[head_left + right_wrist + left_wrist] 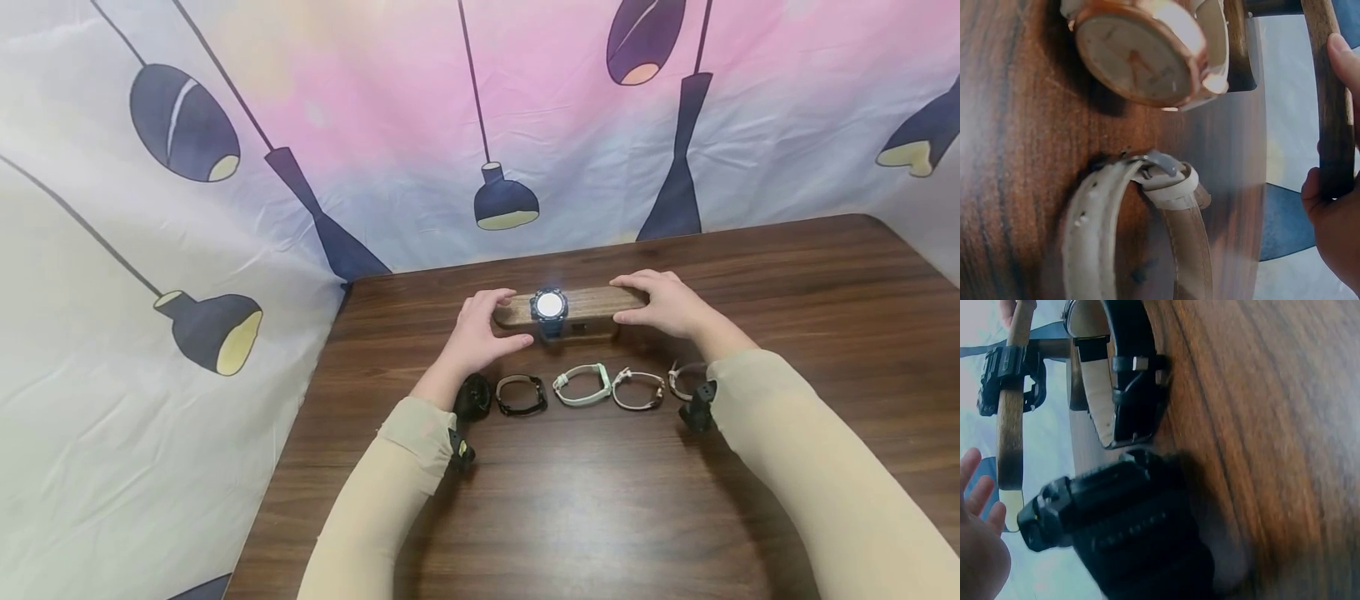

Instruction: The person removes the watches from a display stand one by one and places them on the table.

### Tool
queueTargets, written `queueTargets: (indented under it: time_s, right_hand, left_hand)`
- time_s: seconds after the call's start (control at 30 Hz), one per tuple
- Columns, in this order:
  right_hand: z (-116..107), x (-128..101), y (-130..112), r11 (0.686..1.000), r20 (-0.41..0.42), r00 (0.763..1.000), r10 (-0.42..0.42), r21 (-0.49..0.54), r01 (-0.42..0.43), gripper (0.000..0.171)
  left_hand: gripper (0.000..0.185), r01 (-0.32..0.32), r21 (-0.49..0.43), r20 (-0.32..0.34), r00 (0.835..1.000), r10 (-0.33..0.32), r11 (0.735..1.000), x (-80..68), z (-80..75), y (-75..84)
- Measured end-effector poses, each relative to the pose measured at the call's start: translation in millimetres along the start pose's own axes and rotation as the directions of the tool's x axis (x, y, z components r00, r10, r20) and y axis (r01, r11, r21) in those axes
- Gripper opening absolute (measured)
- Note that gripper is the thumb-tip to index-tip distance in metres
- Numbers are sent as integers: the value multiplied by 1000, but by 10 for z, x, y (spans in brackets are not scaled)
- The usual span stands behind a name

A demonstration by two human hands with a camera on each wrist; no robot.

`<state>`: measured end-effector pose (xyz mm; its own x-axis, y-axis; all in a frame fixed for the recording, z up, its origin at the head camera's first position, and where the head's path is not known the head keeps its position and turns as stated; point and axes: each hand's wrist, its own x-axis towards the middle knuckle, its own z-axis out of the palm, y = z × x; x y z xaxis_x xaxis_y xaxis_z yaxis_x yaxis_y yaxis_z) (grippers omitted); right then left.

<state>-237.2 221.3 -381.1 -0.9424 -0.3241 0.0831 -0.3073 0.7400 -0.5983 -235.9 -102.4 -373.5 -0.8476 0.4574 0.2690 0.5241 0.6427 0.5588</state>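
Observation:
A wooden T-bar watch stand [596,302] stands toward the back of the table, with a chunky dark digital watch [550,305] strapped round its bar. My right hand [667,308] grips the bar's right end between thumb and fingers. At the left end, my left hand [476,333] is spread, its fingertips [972,462] just off the bar in the left wrist view. In front of the stand lie a chunky black watch [472,398], a black-strapped watch [517,411], a mint-green watch [603,379], a white-strapped watch [637,406] and a cream-strapped watch [1091,237], partly hidden by my right wrist in the head view.
The dark wood-grain table [585,508] runs back to a fabric backdrop [420,167] printed with hanging lamps. Wrist cameras [697,408] sit at both sleeves, close to the outer watches in the row.

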Motion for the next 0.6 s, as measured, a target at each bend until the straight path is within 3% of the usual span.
queueTargets:
  time_s: [0.23,0.6]
  right_hand:
    - [-13,13,-7,1000,9,1000,5,-15,-5,63]
    - [-11,3,-36,1000,34,999,21,-2,-21,63]
  left_hand:
    - [79,-16,-32,-29,999,15,999,116,54,49]
    - [81,-16,4,6,1000,16,1000,237,175,143]
